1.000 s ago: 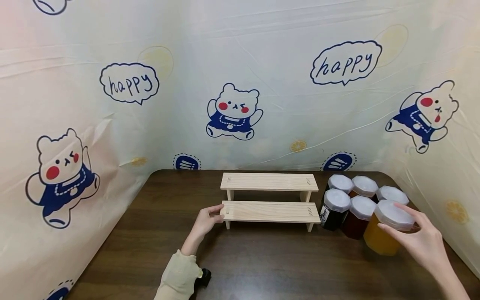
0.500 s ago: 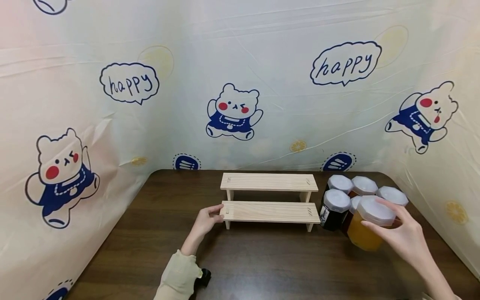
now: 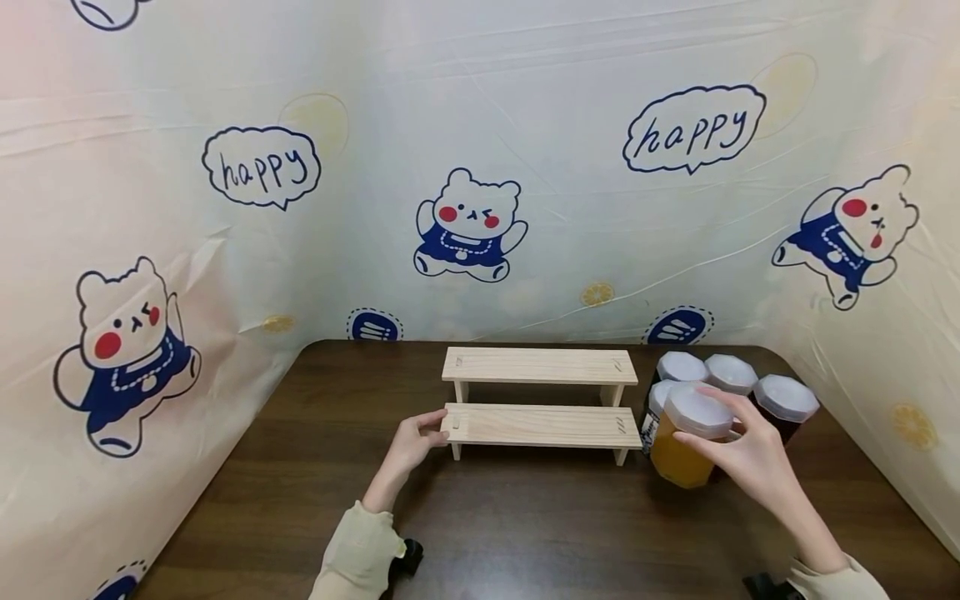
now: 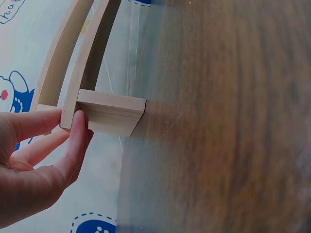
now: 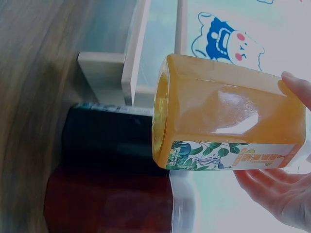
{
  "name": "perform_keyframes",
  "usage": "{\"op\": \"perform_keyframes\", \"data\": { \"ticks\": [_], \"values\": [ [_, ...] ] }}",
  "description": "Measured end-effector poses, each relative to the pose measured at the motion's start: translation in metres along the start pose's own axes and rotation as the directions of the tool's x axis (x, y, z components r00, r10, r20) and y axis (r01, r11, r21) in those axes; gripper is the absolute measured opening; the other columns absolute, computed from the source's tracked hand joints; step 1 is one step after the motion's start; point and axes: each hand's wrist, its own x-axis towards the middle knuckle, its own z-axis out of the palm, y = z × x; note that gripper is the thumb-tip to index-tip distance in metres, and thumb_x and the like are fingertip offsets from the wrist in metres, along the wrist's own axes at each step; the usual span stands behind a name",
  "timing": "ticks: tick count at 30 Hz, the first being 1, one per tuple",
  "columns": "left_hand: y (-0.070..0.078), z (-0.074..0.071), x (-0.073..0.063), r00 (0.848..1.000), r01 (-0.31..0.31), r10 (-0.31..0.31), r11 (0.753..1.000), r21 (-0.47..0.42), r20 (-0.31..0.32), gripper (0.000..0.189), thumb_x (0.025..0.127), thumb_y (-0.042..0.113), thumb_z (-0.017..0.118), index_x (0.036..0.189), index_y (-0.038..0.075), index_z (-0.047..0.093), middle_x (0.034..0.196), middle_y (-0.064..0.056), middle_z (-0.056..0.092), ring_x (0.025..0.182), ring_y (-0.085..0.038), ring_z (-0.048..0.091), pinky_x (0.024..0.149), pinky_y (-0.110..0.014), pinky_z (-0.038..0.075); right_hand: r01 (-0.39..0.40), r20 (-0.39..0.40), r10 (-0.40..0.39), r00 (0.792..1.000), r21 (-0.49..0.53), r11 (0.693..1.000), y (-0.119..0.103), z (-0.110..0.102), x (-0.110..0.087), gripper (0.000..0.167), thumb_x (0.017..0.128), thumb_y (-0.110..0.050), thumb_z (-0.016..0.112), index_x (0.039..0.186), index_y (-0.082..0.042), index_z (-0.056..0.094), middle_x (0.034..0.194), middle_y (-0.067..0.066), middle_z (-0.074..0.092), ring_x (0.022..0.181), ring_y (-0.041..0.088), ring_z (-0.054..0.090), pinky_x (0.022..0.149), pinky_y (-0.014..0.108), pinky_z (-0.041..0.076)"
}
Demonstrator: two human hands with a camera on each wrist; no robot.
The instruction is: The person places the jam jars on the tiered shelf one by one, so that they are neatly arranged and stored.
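In the head view, my left hand (image 3: 408, 448) pinches the left end of the lower board of a two-step wooden shelf rack (image 3: 536, 425). The left wrist view shows thumb and fingers on both faces of that board (image 4: 80, 77). My right hand (image 3: 753, 454) grips an orange-filled jar (image 3: 681, 454) near its whitish eight-sided lid (image 3: 697, 410). Held up off the table, the jar hangs just right of the rack and partly hides the jars behind it. In the right wrist view, the jar's leafy label (image 5: 209, 155) shows, with a dark jar (image 5: 109, 138) and a reddish jar (image 5: 112, 201) below.
Several lidded jars stand close together at the table's right, among them a back-left jar (image 3: 681, 367), a back-middle jar (image 3: 731, 373) and a right jar (image 3: 786, 398). Printed cloth (image 3: 555, 250) surrounds the brown table (image 3: 540, 525) at the back and sides.
My right hand has carried the orange jar leftward and up, from the right front of the group toward the rack's right end. My left hand has stayed on the rack.
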Motion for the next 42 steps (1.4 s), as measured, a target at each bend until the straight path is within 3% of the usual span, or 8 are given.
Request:
{"op": "perform_keyframes", "data": {
  "ticks": [4, 9, 13, 19, 25, 28, 36, 42],
  "values": [
    [-0.001, 0.001, 0.0, 1.0, -0.012, 0.012, 1.0, 0.007, -0.021, 0.038, 0.075, -0.013, 0.058, 0.112, -0.014, 0.053, 0.104, -0.03, 0.056, 0.066, -0.019, 0.06, 0.065, -0.033, 0.055, 0.05, -0.003, -0.05, 0.999, 0.021, 0.999, -0.001, 0.01, 0.006, 0.063, 0.057, -0.01, 0.082, 0.115, -0.012, 0.058, 0.106, 0.002, 0.056, 0.087, -0.006, 0.043, 0.065, 0.004, 0.037],
    [-0.003, 0.001, 0.0, 0.999, -0.017, 0.017, 1.0, -0.005, -0.028, 0.038, 0.074, -0.014, 0.057, 0.112, -0.014, 0.053, 0.102, -0.029, 0.057, 0.065, -0.019, 0.06, 0.064, -0.034, 0.055, 0.075, 0.013, -0.076, 0.997, 0.049, 0.996, -0.004, 0.022, 0.012, 0.065, 0.056, -0.011, 0.083, 0.116, -0.012, 0.057, 0.103, 0.01, 0.057, 0.083, 0.001, 0.043, 0.061, 0.009, 0.037],
    [-0.003, 0.001, 0.001, 1.0, -0.016, 0.016, 1.0, -0.01, -0.022, 0.038, 0.074, -0.014, 0.057, 0.112, -0.014, 0.053, 0.102, -0.03, 0.056, 0.066, -0.019, 0.06, 0.065, -0.036, 0.055, 0.035, 0.05, -0.038, 0.998, 0.059, 0.998, -0.01, 0.03, 0.018, 0.064, 0.059, -0.014, 0.082, 0.118, -0.012, 0.056, 0.11, 0.01, 0.055, 0.089, 0.008, 0.045, 0.066, 0.012, 0.04],
    [-0.003, 0.001, 0.001, 1.0, -0.014, 0.014, 1.0, -0.006, -0.022, 0.039, 0.075, -0.013, 0.058, 0.113, -0.014, 0.052, 0.1, -0.029, 0.057, 0.067, -0.018, 0.06, 0.066, -0.036, 0.055, 0.04, 0.092, -0.048, 0.995, 0.092, 0.995, -0.023, 0.04, 0.03, 0.063, 0.062, -0.011, 0.08, 0.12, -0.01, 0.055, 0.116, 0.011, 0.054, 0.096, 0.014, 0.047, 0.074, 0.038, 0.046],
    [-0.005, 0.002, 0.003, 0.999, -0.018, 0.017, 1.0, -0.016, -0.03, 0.038, 0.074, -0.015, 0.057, 0.112, -0.014, 0.053, 0.098, -0.028, 0.057, 0.065, -0.018, 0.059, 0.063, -0.033, 0.055, 0.046, 0.11, -0.063, 0.992, 0.148, 0.988, -0.034, 0.048, 0.04, 0.061, 0.063, -0.011, 0.079, 0.119, -0.009, 0.055, 0.111, 0.011, 0.054, 0.096, 0.017, 0.046, 0.076, 0.039, 0.045],
    [-0.004, 0.001, 0.002, 0.999, -0.016, 0.015, 1.0, -0.02, -0.031, 0.039, 0.073, -0.015, 0.056, 0.112, -0.014, 0.053, 0.098, -0.028, 0.057, 0.065, -0.017, 0.059, 0.063, -0.032, 0.055, 0.055, 0.126, -0.078, 0.989, 0.173, 0.983, -0.029, 0.056, 0.046, 0.061, 0.064, -0.016, 0.079, 0.12, -0.011, 0.054, 0.112, 0.011, 0.053, 0.099, 0.022, 0.047, 0.077, 0.048, 0.046],
    [-0.004, 0.001, 0.002, 1.0, 0.011, -0.011, 1.0, -0.012, -0.013, 0.039, 0.075, -0.013, 0.057, 0.114, -0.014, 0.052, 0.102, -0.03, 0.056, 0.065, -0.018, 0.06, 0.065, -0.034, 0.055, 0.099, 0.13, -0.12, 0.984, 0.162, 0.982, -0.039, 0.067, 0.06, 0.06, 0.065, -0.017, 0.079, 0.12, -0.011, 0.054, 0.111, 0.011, 0.053, 0.093, 0.021, 0.049, 0.068, 0.027, 0.048],
    [-0.005, -0.001, 0.005, 1.0, 0.01, -0.01, 1.0, -0.027, 0.005, 0.041, 0.075, -0.013, 0.058, 0.114, -0.016, 0.05, 0.102, -0.032, 0.055, 0.066, -0.02, 0.06, 0.065, -0.035, 0.055, 0.098, 0.147, -0.129, 0.981, 0.2, 0.975, -0.049, 0.074, 0.075, 0.061, 0.066, -0.021, 0.078, 0.121, -0.009, 0.053, 0.11, 0.012, 0.052, 0.096, 0.025, 0.05, 0.074, 0.041, 0.05]
  ]
}}
